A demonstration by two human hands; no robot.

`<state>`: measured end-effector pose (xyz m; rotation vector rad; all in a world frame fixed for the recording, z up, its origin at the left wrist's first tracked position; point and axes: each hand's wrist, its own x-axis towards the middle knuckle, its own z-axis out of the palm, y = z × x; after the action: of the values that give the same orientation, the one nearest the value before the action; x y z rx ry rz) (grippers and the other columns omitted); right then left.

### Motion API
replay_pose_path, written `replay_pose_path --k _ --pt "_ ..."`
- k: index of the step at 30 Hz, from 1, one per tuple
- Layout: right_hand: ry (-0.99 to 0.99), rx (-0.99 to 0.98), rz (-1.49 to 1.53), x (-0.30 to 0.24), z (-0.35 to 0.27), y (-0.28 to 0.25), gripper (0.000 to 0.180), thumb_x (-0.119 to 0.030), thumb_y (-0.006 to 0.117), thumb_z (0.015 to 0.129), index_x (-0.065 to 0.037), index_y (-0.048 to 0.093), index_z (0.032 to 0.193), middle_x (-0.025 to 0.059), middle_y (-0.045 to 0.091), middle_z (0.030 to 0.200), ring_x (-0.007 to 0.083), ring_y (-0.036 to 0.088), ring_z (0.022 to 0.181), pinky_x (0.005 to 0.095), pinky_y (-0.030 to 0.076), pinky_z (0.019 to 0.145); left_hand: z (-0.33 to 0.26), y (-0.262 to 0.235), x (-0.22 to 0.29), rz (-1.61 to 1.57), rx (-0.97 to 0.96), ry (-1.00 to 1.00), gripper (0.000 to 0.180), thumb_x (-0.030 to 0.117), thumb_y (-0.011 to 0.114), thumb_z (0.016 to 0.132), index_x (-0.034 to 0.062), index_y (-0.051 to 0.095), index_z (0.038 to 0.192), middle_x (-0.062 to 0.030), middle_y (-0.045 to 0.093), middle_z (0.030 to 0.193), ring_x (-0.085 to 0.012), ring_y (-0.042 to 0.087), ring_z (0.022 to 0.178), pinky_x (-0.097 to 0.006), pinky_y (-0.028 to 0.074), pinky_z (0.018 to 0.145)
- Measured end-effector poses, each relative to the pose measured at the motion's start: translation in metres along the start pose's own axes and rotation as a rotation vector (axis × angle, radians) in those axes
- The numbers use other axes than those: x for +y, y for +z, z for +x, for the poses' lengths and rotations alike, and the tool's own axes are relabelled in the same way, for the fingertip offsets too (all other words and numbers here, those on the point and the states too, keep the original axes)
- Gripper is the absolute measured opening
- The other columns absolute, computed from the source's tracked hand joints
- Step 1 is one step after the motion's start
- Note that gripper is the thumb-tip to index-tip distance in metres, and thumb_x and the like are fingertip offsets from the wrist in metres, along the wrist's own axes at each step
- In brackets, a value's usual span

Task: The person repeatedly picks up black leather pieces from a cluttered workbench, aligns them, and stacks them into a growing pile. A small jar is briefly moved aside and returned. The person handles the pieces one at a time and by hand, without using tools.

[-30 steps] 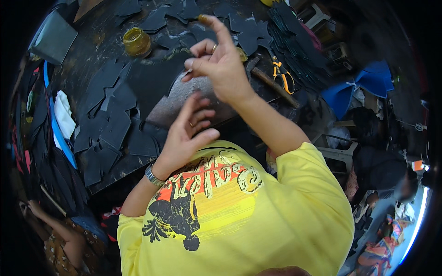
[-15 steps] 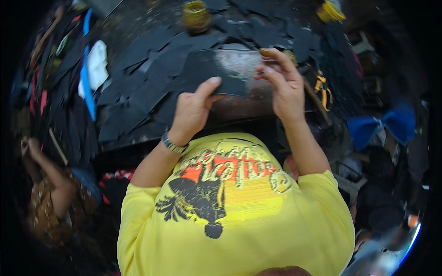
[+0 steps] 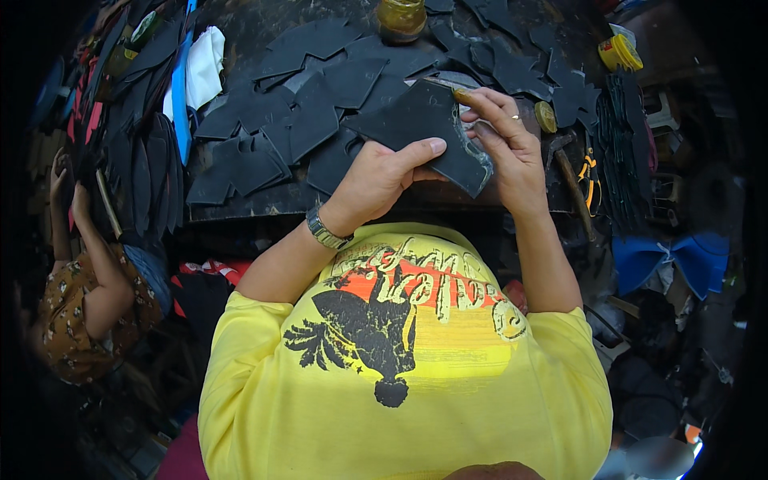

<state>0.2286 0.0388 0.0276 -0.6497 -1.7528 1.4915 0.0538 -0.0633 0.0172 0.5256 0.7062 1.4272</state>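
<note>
A flat black cut piece (image 3: 416, 120), perhaps leather or a synthetic sheet, is held above the worktable; a rough whitish band runs along its curved right edge. My left hand (image 3: 392, 172) grips its lower edge, the thumb on top and the fingers beneath. At the right edge is my right hand (image 3: 508, 140), its index fingertip smeared yellowish-brown and resting by the upper corner. The thumb of that hand stays apart from the index finger, close to the curved edge. More black cut pieces (image 3: 316, 112) lie overlapping on the table behind.
A jar of yellowish-brown stuff (image 3: 400, 22) and a yellow tub (image 3: 620, 53) stand farther back. Right of my hands lie a round lid (image 3: 546, 117), a hammer (image 3: 573, 180) and an orange-handled tool (image 3: 590, 182). At left are a blue strip (image 3: 184, 96), white cloth (image 3: 205, 68) and another person (image 3: 96, 304).
The black piece has turned and tilted, so its dark face shows more and the whitish patch less. My right hand has lowered slightly along its edge. The whole view has shifted.
</note>
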Motion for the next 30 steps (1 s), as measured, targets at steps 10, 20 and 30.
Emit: replay_pose_path --k 10,20,30 --pt "-0.080 -0.094 0.033 0.008 -0.007 -0.003 0.039 0.013 0.052 0.087 0.002 0.072 0.118 0.0126 0.060 0.129 0.0207 0.058 0.122 0.0327 0.044 0.108 0.000 -0.008 0.007 0.022 0.056 -0.049 0.030 0.010 0.062 0.102 -0.0098 0.064 0.124 -0.0165 0.072 0.118 -0.0235 0.073 0.105 -0.038 0.062 0.092" --pt "-0.077 -0.042 0.189 0.010 -0.022 -0.009 0.037 0.015 0.052 0.086 0.001 0.073 0.113 0.0124 0.060 0.125 0.0193 0.059 0.115 0.0273 0.046 0.096 0.002 -0.015 0.008 -0.155 0.073 -0.073 0.021 0.008 0.066 0.100 -0.0085 0.070 0.112 -0.0147 0.074 0.109 -0.0202 0.074 0.096 -0.031 0.065 0.082" --pt "-0.492 0.055 -0.580 -0.007 -0.033 -0.009 0.045 0.009 0.073 0.076 -0.013 0.079 0.114 0.0099 0.063 0.114 0.0248 0.063 0.101 0.0324 0.052 0.087 0.004 -0.010 0.006 -0.232 0.040 -0.024 0.018 0.007 0.064 0.100 -0.0076 0.071 0.109 -0.0118 0.072 0.108 -0.0177 0.072 0.094 -0.032 0.064 0.084"
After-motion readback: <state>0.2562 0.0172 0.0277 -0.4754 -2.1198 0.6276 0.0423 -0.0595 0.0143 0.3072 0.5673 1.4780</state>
